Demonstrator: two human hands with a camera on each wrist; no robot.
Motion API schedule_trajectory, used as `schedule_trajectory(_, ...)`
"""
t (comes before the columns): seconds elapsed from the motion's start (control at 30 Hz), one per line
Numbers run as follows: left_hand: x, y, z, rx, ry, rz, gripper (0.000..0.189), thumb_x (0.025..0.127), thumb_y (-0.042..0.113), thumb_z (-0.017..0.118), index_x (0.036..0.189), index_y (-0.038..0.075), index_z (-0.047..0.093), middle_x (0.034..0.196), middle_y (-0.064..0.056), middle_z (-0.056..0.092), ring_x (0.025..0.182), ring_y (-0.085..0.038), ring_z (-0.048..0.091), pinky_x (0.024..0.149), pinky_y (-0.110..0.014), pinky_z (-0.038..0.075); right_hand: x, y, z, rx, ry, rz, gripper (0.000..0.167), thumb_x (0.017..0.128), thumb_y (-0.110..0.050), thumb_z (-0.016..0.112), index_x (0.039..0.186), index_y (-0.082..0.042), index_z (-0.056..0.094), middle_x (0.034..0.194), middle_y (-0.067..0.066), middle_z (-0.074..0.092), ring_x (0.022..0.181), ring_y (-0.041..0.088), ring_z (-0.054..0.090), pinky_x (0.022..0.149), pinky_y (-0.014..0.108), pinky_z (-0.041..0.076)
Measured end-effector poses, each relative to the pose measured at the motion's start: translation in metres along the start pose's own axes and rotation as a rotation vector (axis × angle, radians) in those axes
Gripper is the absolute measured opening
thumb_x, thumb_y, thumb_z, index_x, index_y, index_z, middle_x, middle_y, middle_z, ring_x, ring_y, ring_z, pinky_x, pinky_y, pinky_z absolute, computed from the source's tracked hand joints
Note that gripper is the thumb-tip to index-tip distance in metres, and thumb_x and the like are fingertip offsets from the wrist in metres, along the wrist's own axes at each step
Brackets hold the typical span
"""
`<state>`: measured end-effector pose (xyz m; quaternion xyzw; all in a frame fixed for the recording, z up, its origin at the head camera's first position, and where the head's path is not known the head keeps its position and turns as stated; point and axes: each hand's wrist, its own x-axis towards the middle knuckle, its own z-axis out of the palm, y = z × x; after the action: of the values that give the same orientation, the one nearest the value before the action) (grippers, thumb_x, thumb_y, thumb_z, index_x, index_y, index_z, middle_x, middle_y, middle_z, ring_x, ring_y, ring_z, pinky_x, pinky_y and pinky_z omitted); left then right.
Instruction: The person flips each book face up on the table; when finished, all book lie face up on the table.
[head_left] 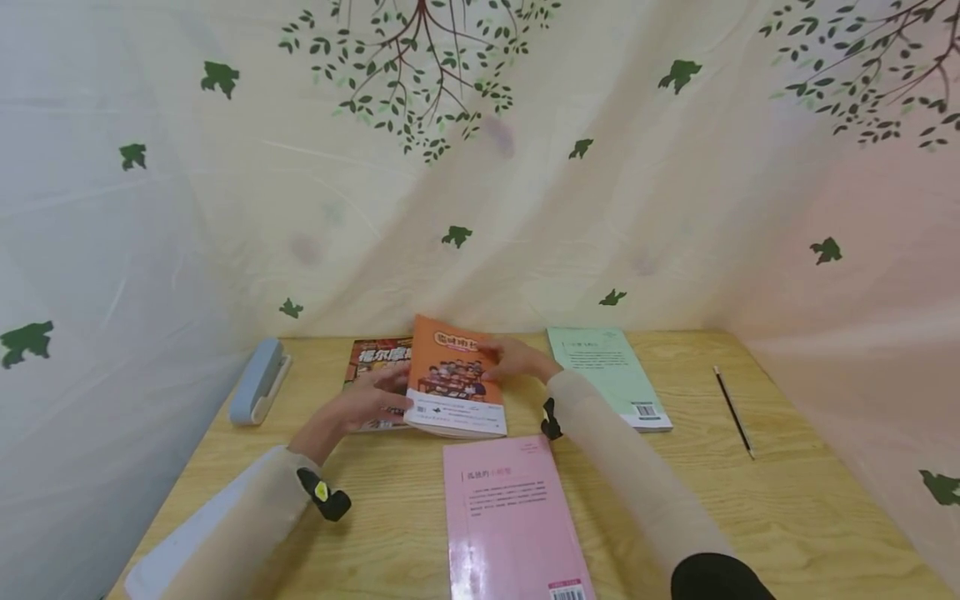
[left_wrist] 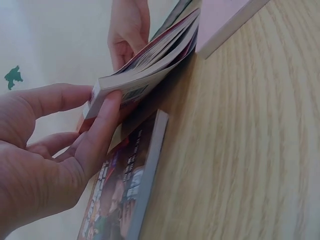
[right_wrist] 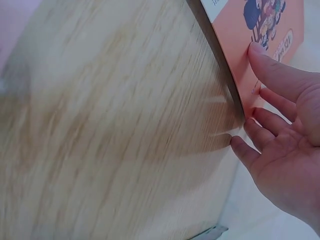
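An orange book [head_left: 442,371] with a white lower band and a picture of children is held tilted, partly over a red-covered book [head_left: 378,354] lying on the table. My left hand [head_left: 363,404] pinches its left edge, the spine between thumb and fingers in the left wrist view, where the pages fan apart a little at the far side. On the opposite edge, my right hand [head_left: 521,358] grips the orange book, thumb on the cover and fingertips [right_wrist: 255,115] at the rim. Just nearer lies a pink book [head_left: 510,517], back cover up.
To the right is a pale green book [head_left: 611,371], with a pencil [head_left: 733,412] beyond it. A blue-grey stapler-like object [head_left: 257,383] stands at the table's left edge. A whitish flat object [head_left: 202,512] lies partly under my left sleeve. A leaf-printed curtain [head_left: 525,208] closes off the back.
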<state>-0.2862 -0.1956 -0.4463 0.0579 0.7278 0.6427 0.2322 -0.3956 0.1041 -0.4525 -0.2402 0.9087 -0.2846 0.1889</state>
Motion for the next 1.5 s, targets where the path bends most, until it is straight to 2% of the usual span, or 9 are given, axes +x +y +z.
schedule_trajectory(0.13,0.005,-0.003,0.008,-0.027,0.033,-0.028,0.080,0.093,-0.002,0.066,0.162,0.011,0.027,0.161,-0.026,0.035,0.118,-0.034,0.063,0.091,-0.042,0.062,-0.003,0.004,-0.004,-0.010,0.001,0.000,0.071,0.093,-0.021,0.074,0.156,-0.010,0.041,0.164,0.018,0.034,0.153,0.040,0.028,0.128,0.054,0.022)
schedule_trajectory(0.3,0.009,-0.002,0.018,-0.013,0.085,-0.051,0.082,0.092,-0.002,0.067,0.162,0.010,0.026,0.160,-0.027,0.035,0.122,-0.038,0.061,0.089,-0.042,0.063,-0.007,0.008,-0.009,0.018,-0.009,0.037,0.072,0.093,-0.021,0.073,0.157,-0.012,0.040,0.166,0.017,0.030,0.155,0.041,0.022,0.128,0.057,0.019)
schedule_trajectory(0.5,0.014,-0.002,0.026,0.013,0.096,-0.025,0.080,0.092,-0.004,0.067,0.161,0.007,0.027,0.160,-0.028,0.035,0.117,-0.036,0.064,0.087,-0.043,0.063,-0.006,0.018,-0.013,-0.009,0.001,0.041,0.072,0.093,-0.021,0.074,0.156,-0.013,0.042,0.166,0.016,0.031,0.155,0.039,0.023,0.128,0.056,0.018)
schedule_trajectory(0.67,0.019,-0.005,0.030,0.011,0.118,-0.037,0.080,0.091,-0.005,0.067,0.160,0.006,0.029,0.159,-0.027,0.037,0.113,-0.034,0.066,0.083,-0.041,0.064,-0.006,0.023,-0.016,0.001,0.001,0.051,0.071,0.092,-0.020,0.074,0.156,-0.013,0.042,0.167,0.015,0.030,0.156,0.039,0.022,0.128,0.056,0.017)
schedule_trajectory(0.87,0.022,-0.008,0.034,0.022,0.128,-0.042,0.083,0.089,-0.008,0.067,0.161,0.005,0.027,0.159,-0.029,0.035,0.113,-0.040,0.066,0.081,-0.041,0.065,-0.006,0.023,-0.017,0.014,0.004,0.062,0.072,0.091,-0.019,0.075,0.155,-0.011,0.043,0.167,0.017,0.028,0.155,0.041,0.020,0.128,0.058,0.017)
schedule_trajectory(1.17,0.025,-0.009,0.039,0.088,0.155,-0.077,0.088,0.085,-0.011,0.070,0.161,0.006,0.027,0.158,-0.029,0.038,0.093,-0.029,0.071,0.074,-0.038,0.065,-0.004,0.026,-0.016,0.013,0.008,0.052,0.071,0.091,-0.014,0.074,0.155,-0.009,0.043,0.167,0.018,0.029,0.155,0.042,0.021,0.128,0.057,0.017)
schedule_trajectory(1.5,0.026,-0.007,0.045,0.180,0.182,-0.072,0.087,0.084,-0.013,0.070,0.159,0.001,0.029,0.151,-0.031,0.045,0.074,-0.020,0.066,0.067,-0.033,0.064,-0.004,0.023,-0.017,0.020,0.000,0.071,0.069,0.092,-0.014,0.073,0.155,-0.011,0.044,0.167,0.017,0.029,0.155,0.041,0.021,0.128,0.058,0.016)
